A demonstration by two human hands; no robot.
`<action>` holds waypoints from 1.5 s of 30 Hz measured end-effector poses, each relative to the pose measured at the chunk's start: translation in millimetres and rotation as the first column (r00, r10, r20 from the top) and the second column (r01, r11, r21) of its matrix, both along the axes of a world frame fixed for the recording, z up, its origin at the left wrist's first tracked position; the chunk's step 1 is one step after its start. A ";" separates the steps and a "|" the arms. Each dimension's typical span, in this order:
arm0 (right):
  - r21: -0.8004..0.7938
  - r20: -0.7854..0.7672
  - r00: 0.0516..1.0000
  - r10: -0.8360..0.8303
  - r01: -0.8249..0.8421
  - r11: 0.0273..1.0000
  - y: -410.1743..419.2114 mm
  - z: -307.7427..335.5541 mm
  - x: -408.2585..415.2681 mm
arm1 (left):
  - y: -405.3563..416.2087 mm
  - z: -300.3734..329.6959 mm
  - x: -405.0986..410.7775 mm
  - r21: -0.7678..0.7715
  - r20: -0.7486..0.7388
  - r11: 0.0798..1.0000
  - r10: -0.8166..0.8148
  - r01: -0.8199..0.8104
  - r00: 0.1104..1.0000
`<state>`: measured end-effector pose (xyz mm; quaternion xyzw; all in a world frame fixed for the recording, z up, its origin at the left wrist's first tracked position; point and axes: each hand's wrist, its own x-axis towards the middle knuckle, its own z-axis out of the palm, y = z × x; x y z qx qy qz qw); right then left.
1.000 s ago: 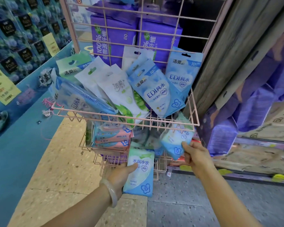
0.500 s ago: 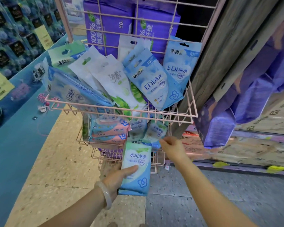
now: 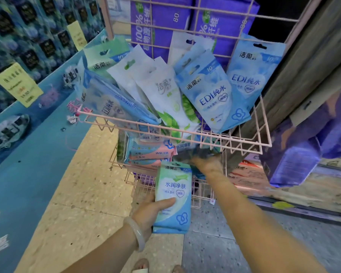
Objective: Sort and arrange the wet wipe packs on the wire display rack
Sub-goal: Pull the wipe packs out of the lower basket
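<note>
A pink wire rack [image 3: 240, 140] carries tiered baskets. Its upper basket holds leaning wet wipe packs: blue EDI packs [image 3: 211, 93], white packs with green leaves [image 3: 165, 95] and a green-topped pack [image 3: 104, 58]. The lower basket [image 3: 116, 164] has stacked pink-and-blue packs [image 3: 152, 153]. My left hand [image 3: 148, 213] grips a green-and-blue wet wipe pack [image 3: 173, 196] upright in front of the rack. My right hand [image 3: 207, 165] reaches into the lower basket under the upper one. It is blurred and its fingers are hidden.
Large purple packs [image 3: 156, 22] stand behind the rack's back grid. A blue display stand [image 3: 28, 154] with a yellow price tag [image 3: 18, 83] lines the left. A wooden post [image 3: 303, 66] and purple bales [image 3: 303, 154] are on the right. My feet [image 3: 142, 266] show below.
My right hand carried a blue pack from the rack's right side into the lower basket and has pushed further in. The left hand keeps the same pack.
</note>
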<state>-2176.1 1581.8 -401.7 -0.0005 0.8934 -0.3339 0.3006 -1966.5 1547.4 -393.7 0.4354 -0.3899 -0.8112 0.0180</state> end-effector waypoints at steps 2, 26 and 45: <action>-0.301 0.177 0.968 -0.176 0.224 0.927 1.0 9.9 -4.9 | -0.7 1.2 -0.8 0.009 0.004 1.000 0.006 -0.006 1.000; -0.241 -0.137 0.968 0.209 -0.237 0.941 17.8 15.0 -5.5 | 16.4 9.0 2.8 0.107 -0.069 0.990 -0.086 0.093 0.994; -0.600 0.110 0.992 -0.066 0.119 0.791 82.8 48.7 -4.9 | 10.9 11.5 6.3 0.074 -0.024 0.991 -0.110 0.112 0.994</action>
